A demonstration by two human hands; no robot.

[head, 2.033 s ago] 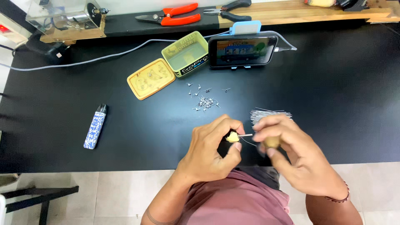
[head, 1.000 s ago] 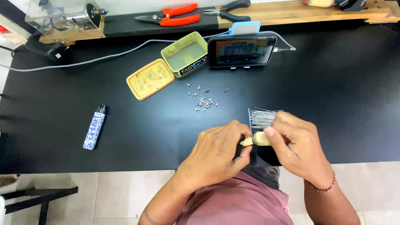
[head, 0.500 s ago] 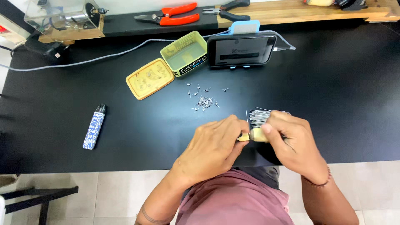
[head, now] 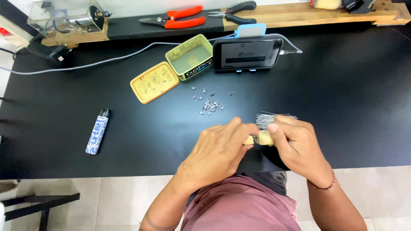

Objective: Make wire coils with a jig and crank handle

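Fingers of both hands pinch one small tan piece (head: 262, 139) between them, just above the counter (head: 141, 141) edge; left hand (head: 216, 152) closes from the left, right hand (head: 297, 143) from the right; its long axis runs left-right; thin wires (head: 269, 117) lie just behind.

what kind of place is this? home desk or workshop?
Probably a small hobby or craft workbench. Red-handled cutters and pliers lie on a wooden shelf at the back. A pile of tiny wire coils and a bundle of straight wire pieces lie on the black table.
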